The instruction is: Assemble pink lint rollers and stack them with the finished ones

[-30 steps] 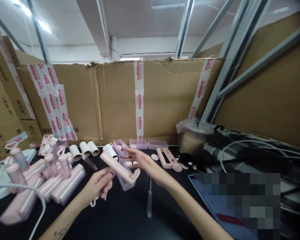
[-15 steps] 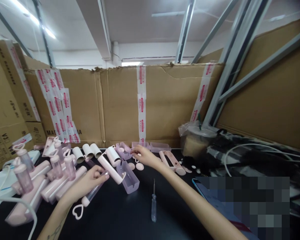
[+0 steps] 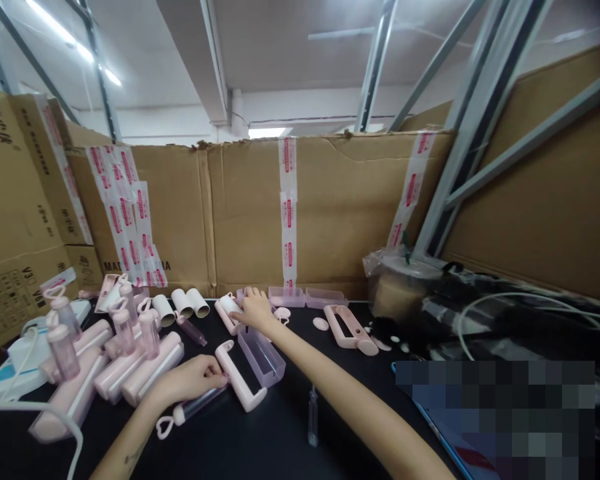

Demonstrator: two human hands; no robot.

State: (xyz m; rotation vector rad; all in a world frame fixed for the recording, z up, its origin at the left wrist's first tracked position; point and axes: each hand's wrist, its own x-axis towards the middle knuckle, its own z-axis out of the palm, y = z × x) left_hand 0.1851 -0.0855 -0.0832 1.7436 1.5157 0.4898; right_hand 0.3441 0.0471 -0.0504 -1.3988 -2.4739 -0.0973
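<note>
My left hand (image 3: 196,379) is closed in a pinch at the side of a pale pink plastic frame (image 3: 237,377) with curled ends. Below those fingers lies a clear tube (image 3: 200,403) with a heart-shaped loop. My right hand (image 3: 257,312) reaches over the small parts at the back, its thumb stretched apart from its fingers. That thumb is close to a pink holder with a white roll (image 3: 229,313); its fingers partly cover a purple tray. What the fingertips touch is hidden. A longer translucent purple tray (image 3: 267,363) sits between frame and right forearm.
Pink cases (image 3: 153,367) and upright bottles with loops crowd the left. White rolls (image 3: 197,303) stand at the back. A screwdriver (image 3: 313,417) lies near my right forearm. Another pink frame (image 3: 347,330), a drink cup (image 3: 400,287) and a phone (image 3: 430,420) are to the right.
My left hand and the pink frame have moved nearer to me. The clear tube has swung to a flatter angle. My right hand has shifted left toward the roll holder.
</note>
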